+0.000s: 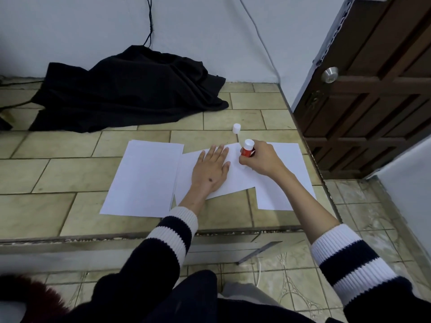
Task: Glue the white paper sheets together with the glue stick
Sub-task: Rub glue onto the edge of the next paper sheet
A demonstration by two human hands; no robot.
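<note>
Tan tiles (58, 206) cover the raised ledge where I work, with a pale wall behind and a brown door (377, 89) on the right. I see a black cloth (130, 89) heaped by the wall.

My left hand (211, 170) lies flat, fingers straight, pressing down the middle sheet (235, 180). It holds nothing; it just pins the paper. My right hand (261, 159) curls tight around the red glue stick (246, 150), which points down onto that same sheet, its white end up. I cannot see the glue tip; my hand hides it. The white cap (236, 128) stands on the tiles just past the papers.

A neat stack (144, 178) sits to the left, and one more sheet (286, 183) lies on the right, partly under the middle one.

To do this well, I think I should rub the glue in slow lines near the edge, push gently so the paper does not rip or wrinkle, and hold the flat hand firm so nothing slides.
</note>
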